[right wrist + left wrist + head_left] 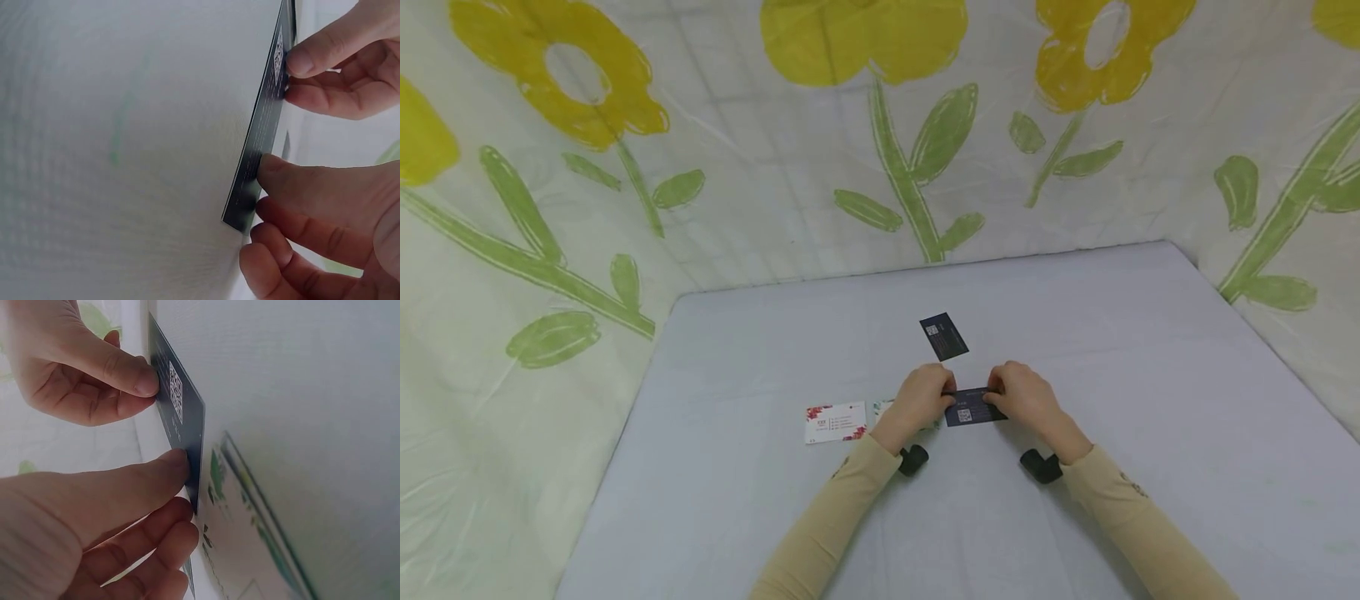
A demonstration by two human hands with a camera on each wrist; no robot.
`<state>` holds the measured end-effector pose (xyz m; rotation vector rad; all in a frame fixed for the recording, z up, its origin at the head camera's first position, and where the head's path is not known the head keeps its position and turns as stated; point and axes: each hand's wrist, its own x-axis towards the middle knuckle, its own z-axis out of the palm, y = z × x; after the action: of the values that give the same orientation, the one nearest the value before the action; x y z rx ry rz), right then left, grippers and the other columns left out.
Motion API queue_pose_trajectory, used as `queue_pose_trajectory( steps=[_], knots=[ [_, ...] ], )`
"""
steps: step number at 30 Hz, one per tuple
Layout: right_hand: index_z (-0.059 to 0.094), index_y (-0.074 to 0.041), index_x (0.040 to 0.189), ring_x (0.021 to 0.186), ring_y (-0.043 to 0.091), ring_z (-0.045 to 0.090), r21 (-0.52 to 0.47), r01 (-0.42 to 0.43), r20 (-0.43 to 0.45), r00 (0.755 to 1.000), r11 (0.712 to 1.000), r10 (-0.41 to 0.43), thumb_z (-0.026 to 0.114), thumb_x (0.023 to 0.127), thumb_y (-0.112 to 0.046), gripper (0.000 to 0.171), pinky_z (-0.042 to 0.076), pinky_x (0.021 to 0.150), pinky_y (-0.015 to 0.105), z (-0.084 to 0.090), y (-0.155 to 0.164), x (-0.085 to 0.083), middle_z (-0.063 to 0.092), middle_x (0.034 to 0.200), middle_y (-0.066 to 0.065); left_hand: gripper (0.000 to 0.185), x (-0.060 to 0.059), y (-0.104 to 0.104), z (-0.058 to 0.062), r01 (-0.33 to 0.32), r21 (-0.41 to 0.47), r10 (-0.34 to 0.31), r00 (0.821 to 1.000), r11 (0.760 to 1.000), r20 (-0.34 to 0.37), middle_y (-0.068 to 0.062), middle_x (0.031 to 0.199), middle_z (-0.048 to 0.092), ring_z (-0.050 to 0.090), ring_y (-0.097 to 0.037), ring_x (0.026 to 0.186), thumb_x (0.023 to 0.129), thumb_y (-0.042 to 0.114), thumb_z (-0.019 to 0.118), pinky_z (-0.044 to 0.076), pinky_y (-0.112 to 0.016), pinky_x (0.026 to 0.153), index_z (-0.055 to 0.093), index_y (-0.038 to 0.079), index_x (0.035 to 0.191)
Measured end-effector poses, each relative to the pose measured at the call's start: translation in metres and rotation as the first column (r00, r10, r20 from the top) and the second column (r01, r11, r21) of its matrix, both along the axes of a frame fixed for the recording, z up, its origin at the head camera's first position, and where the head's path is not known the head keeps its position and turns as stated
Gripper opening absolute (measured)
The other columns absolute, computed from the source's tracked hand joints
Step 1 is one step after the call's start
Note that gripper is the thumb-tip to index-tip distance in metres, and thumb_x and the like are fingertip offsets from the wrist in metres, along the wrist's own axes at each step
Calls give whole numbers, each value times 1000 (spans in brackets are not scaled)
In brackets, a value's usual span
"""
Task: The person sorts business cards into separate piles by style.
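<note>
Both my left hand (919,398) and right hand (1027,397) pinch the ends of a dark card (973,410). It hovers near the surface's (1150,375) middle. Another dark card (943,336) lies just beyond, toward the far edge.

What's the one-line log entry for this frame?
left hand: pinches dark card | right hand: pinches same card | second dark card: behind, flat on table | white floral card: left
</note>
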<state>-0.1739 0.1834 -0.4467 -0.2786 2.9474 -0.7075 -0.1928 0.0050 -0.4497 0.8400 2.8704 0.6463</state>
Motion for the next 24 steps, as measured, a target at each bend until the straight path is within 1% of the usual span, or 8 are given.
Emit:
queue_pose_trajectory(
  steps=[3,7,12,15,17,20,22,24],
  knots=[
    [64,-1,80,65,18,48,4,-4,-10,1000,1000,4,70,80,-11,12,42,56,33,0,0,1,52,73,6,5,1,0,1,-6,10,6,1000,1000,17,0,77,58,50,-12,71,84,11,68,42,-23,65,67,7,85],
    [64,-1,79,64,18,48,15,-13,-46,999,1000,14,70,81,-11,12,42,56,33,-1,0,2,51,71,5,8,2,-2,2,-13,47,13,1000,999,2,-2,81,62,52,-12,72,87,12,64,43,-22,66,68,6,90],
    [65,-2,78,63,18,51,-18,-13,-160,987,1000,10,69,81,-12,11,44,55,32,1,-2,-4,54,72,6,12,-1,-9,7,-43,142,46,999,989,-17,-5,87,63,55,-14,76,89,11,60,46,-25,70,67,4,95],
    [66,-1,81,66,19,53,-63,-6,-212,977,998,-8,68,82,-12,11,45,57,33,5,-5,-14,57,75,7,13,-9,-13,11,-70,156,74,997,985,-21,-5,89,64,57,-15,79,91,11,58,47,-26,72,67,3,98],
    [65,0,83,68,20,53,-82,-3,-215,976,997,-15,68,83,-12,13,46,58,35,8,-8,-22,58,76,9,15,-17,-15,14,-69,155,74,997,985,-32,-7,92,64,58,-17,82,91,10,57,47,-29,74,67,2,99],
    [64,2,86,69,22,52,-95,2,-167,986,995,-18,67,84,-14,17,45,59,36,10,-14,-35,57,77,10,16,-30,-17,18,-35,137,44,997,990,-61,-10,98,65,60,-21,89,92,8,55,48,-30,79,66,1,102],
    [63,4,88,69,22,51,-86,7,-137,990,996,-19,67,84,-16,20,44,60,36,9,-20,-43,56,77,11,18,-40,-17,20,0,133,11,997,991,-81,-13,101,64,60,-24,94,92,5,54,47,-32,82,65,-2,105],
    [62,5,88,68,23,50,-64,14,-130,991,998,-22,67,84,-18,24,44,60,36,7,-26,-50,55,77,12,21,-49,-17,21,27,120,-15,995,992,-97,-15,104,64,60,-25,96,93,2,52,47,-33,83,63,-4,109]
  ],
)
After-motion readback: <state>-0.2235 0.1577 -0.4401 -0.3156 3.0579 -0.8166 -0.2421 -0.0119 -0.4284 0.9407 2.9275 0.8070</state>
